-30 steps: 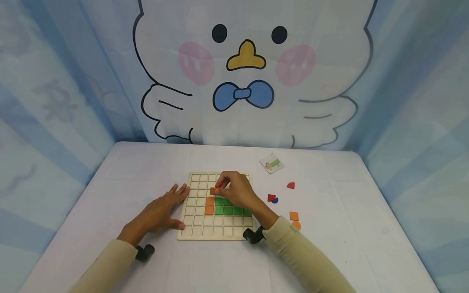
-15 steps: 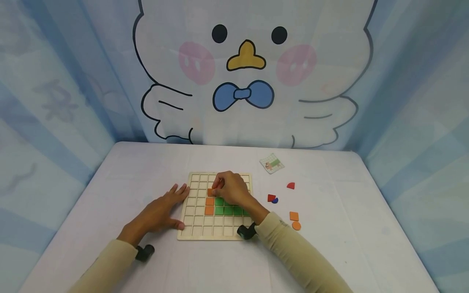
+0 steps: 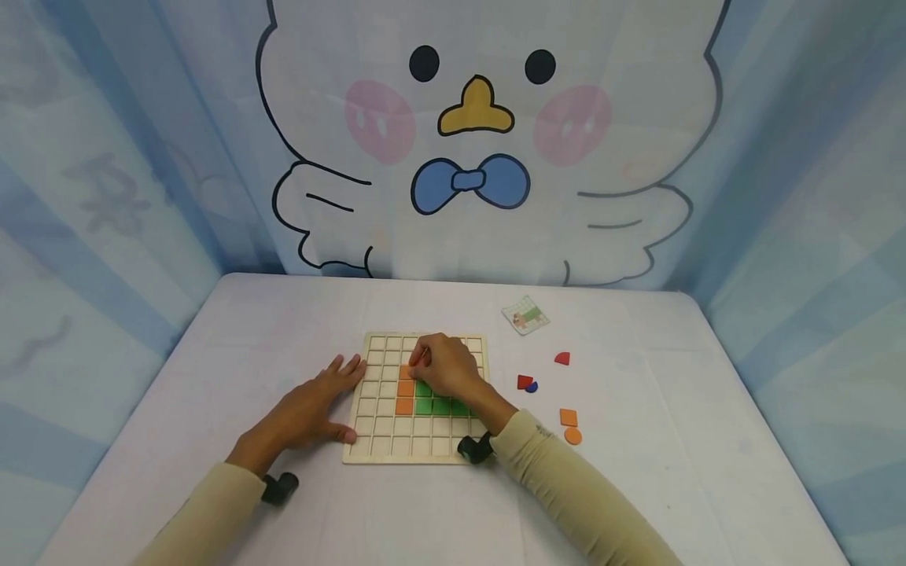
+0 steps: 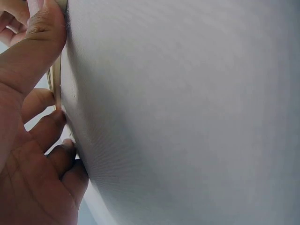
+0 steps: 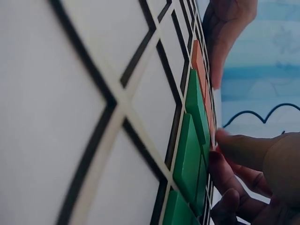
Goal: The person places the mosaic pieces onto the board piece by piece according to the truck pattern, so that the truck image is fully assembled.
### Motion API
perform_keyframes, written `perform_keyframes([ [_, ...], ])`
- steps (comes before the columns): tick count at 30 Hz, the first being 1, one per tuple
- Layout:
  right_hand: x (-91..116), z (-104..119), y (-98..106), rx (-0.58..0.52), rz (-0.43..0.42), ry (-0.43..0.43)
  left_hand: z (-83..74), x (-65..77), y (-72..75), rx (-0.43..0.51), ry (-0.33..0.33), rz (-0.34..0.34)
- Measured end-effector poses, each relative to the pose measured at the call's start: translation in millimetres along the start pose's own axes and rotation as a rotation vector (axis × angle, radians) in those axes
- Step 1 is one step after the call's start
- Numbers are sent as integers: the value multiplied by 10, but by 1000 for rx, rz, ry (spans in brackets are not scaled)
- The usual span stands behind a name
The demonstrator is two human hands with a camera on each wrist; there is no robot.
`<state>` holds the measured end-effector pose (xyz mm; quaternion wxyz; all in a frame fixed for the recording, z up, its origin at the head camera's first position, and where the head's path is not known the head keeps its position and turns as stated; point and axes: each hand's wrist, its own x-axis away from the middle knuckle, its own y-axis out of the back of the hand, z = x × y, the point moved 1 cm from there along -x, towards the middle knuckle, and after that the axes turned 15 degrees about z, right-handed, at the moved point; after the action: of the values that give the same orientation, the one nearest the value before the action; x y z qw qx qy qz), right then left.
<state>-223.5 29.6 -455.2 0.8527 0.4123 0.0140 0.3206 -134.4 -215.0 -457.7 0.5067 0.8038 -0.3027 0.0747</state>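
Observation:
A wooden grid board (image 3: 375, 450) lies on the white table. My left hand (image 3: 311, 405) spreads its fingers along the board's left side; in the left wrist view its thumb (image 4: 40, 35) and fingertips meet the board's edge (image 4: 56, 79). Over the middle of the grid, my right hand (image 3: 453, 369) has thumb and fingertips on an orange square tile (image 3: 406, 373). That tile tops a column above two orange tiles (image 3: 405, 397). Green tiles (image 3: 440, 406) fill cells right of the column, partly hidden under the right hand. The right wrist view shows green tiles (image 5: 186, 159) close up.
Right of the board lie a red quarter-round piece (image 3: 562, 359), a red piece (image 3: 524, 382) against a blue round-edged piece (image 3: 532, 387), an orange square (image 3: 569, 417) and an orange disc (image 3: 572, 436). A pattern card (image 3: 526, 316) lies behind them. A printed curtain (image 3: 467, 236) stands behind the table.
My right hand has moved slightly left and brought the orange tile down into line above the other two orange tiles. My left hand has stayed in place.

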Motion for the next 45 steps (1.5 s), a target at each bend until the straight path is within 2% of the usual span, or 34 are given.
perform_keyframes([
  [11,233,-157,151,-48,-54,-19,-21,13,-6,-10,4,-9],
  [22,531,-458,412,-55,-118,-91,-40,8,11,-3,7,-8],
  [34,828,-819,572,-87,-157,-201,-35,17,14,4,8,-7],
  [45,1006,-1046,647,-18,-175,-259,-26,6,13,2,13,-7],
])
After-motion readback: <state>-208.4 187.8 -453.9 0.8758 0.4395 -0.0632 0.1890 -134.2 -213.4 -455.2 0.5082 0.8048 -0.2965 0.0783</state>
